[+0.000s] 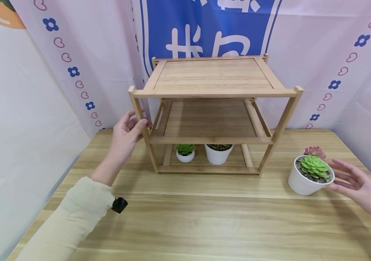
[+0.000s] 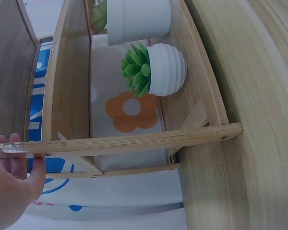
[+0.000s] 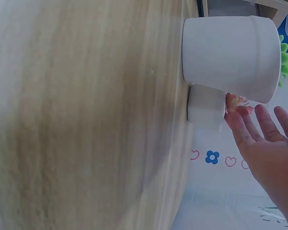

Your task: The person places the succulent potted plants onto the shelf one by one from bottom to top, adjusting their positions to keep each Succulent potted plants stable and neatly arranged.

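A wooden three-tier shelf (image 1: 211,140) stands on the table, and my left hand (image 1: 130,130) grips its left front post, thumb on one side and fingers on the other. In the left wrist view, that hand (image 2: 14,182) holds the post near the middle tier. To the right of the shelf is a white pot (image 1: 305,181) with a green succulent (image 1: 315,166). My right hand (image 1: 358,181) reaches beside this pot with loosely spread fingers, fingertips near the rim. Behind it is a smaller white pot (image 3: 205,105) with a pink succulent (image 1: 316,151), partly hidden.
On the bottom tier stand a small ribbed white pot (image 2: 168,69) with a green plant and a larger white pot (image 1: 218,156). The upper two tiers bear nothing. A patterned curtain (image 1: 113,65) hangs behind the wooden table (image 1: 205,224).
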Demonstrator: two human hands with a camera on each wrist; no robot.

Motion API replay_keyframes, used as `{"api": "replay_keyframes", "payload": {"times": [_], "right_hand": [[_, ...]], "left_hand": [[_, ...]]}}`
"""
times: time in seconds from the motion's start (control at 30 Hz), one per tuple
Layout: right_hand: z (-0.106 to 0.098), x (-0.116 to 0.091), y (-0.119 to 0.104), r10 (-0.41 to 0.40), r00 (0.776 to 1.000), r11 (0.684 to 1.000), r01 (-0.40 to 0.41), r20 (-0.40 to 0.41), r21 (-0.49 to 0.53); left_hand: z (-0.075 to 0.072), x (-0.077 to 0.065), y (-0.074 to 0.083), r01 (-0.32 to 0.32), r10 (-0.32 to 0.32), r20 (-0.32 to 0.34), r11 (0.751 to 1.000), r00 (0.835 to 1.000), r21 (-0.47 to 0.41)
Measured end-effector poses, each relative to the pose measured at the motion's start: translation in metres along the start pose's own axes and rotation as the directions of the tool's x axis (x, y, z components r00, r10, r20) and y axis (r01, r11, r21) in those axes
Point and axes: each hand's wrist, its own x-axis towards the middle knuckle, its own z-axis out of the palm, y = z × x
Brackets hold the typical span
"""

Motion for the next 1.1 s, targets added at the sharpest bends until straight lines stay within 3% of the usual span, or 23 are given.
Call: {"api": "replay_keyframes", "payload": {"times": [0.13,0.23,0.37,0.57,1.1], "right_hand": [[0.003,-0.001,0.002,0.044,0.999,0.986,-0.048,-0.03,-0.16],[0.006,-0.002,0.004,0.064,0.997,0.959,-0.073,-0.04,-0.275],[0.009,-0.002,0.005,0.074,0.997,0.957,-0.079,-0.029,-0.278],[0.016,0.001,0.009,0.074,0.997,0.98,-0.075,-0.013,-0.186],[0.025,0.01,0.012,0.118,0.992,0.944,-0.123,-0.033,-0.306]], "left_hand": [[0.0,0.0,0.0,0.0,0.0,-0.001,1.0,1.0,-0.002],[0.0,0.0,0.0,0.001,-0.001,-0.001,1.0,1.0,-0.003],[0.0,0.0,-0.001,0.002,-0.002,0.0,1.0,1.0,-0.002],[0.0,0.0,-0.001,0.004,-0.004,-0.002,1.0,1.0,-0.008],[0.0,-0.001,-0.001,-0.002,0.002,0.0,1.0,1.0,-0.014]]}}
